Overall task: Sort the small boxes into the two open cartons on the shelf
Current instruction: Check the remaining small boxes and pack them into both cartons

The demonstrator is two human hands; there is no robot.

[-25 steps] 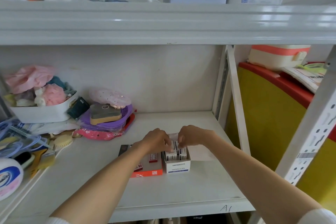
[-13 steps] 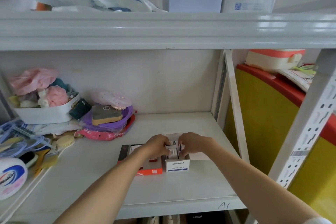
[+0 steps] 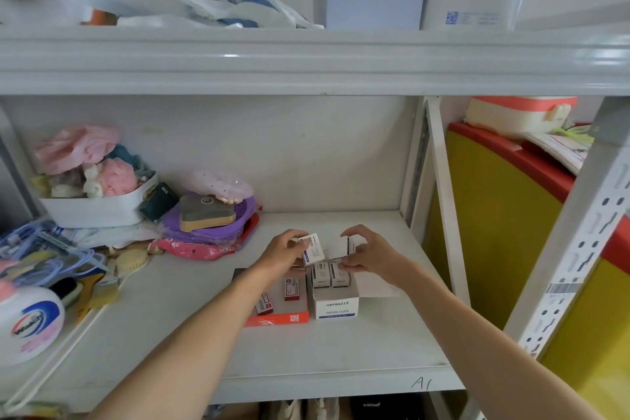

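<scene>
Hands first: your left hand [image 3: 284, 251] pinches one small white box [image 3: 313, 249], your right hand [image 3: 366, 254] another [image 3: 341, 246], both above the white carton [image 3: 335, 307] near the shelf's [image 3: 341, 358] front edge.

The white carton [image 3: 335, 307] on the shelf carries "SHANSHU" on its front face with "PAPER CLIPS" printed beneath it (a further small blue line below is too fine to read). The white bottle [image 3: 29, 324] at the left edge shows the brand "Walch" across a red and blue swirl. On the front lip of the shelf [image 3: 341, 385], handwritten "A1" stands in dark marker. The pink packet [image 3: 191, 246] by the purple tub bears white lettering, partly hidden and unreadable. Labels on the small boxes are too blurred to read.
</scene>
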